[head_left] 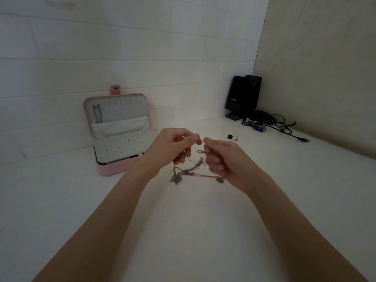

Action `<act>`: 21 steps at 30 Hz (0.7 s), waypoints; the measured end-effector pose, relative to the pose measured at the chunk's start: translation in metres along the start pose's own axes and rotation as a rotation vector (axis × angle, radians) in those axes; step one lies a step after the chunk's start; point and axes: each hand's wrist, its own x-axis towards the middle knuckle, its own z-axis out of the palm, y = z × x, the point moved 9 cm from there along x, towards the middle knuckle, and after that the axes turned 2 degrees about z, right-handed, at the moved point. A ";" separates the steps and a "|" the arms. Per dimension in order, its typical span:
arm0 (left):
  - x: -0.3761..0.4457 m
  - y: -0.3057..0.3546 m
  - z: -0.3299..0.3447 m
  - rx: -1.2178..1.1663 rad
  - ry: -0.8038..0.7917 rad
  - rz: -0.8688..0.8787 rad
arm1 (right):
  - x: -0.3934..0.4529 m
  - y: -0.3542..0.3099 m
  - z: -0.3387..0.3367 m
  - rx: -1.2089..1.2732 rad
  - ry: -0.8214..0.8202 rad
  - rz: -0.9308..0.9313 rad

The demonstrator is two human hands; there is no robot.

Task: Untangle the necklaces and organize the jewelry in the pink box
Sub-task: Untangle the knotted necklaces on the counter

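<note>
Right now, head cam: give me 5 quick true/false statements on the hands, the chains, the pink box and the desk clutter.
1. The pink jewelry box is open, its lid leaning against the wall. True.
2. Both hands pinch the tangled necklaces. True: left hand and right hand hold them just above the white desk.
3. The lid hooks are all bare. False: one chain hangs at the lid's left end.
4. The black speakers stand left of the box. False: they are in the far right corner.
5. The perforated earring panel is full of earrings. False: none show on it.
</note>
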 end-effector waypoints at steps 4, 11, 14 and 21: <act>0.001 -0.019 -0.005 -0.034 0.004 -0.130 | -0.002 -0.005 -0.024 0.104 0.126 -0.007; 0.002 -0.025 -0.013 0.197 0.017 -0.138 | -0.005 -0.010 -0.036 0.109 0.175 -0.037; 0.004 -0.011 -0.005 0.386 -0.015 -0.002 | -0.005 -0.012 -0.026 -0.027 0.106 -0.016; -0.004 -0.006 0.027 -0.033 -0.227 -0.048 | -0.010 -0.026 -0.004 -0.270 -0.019 -0.088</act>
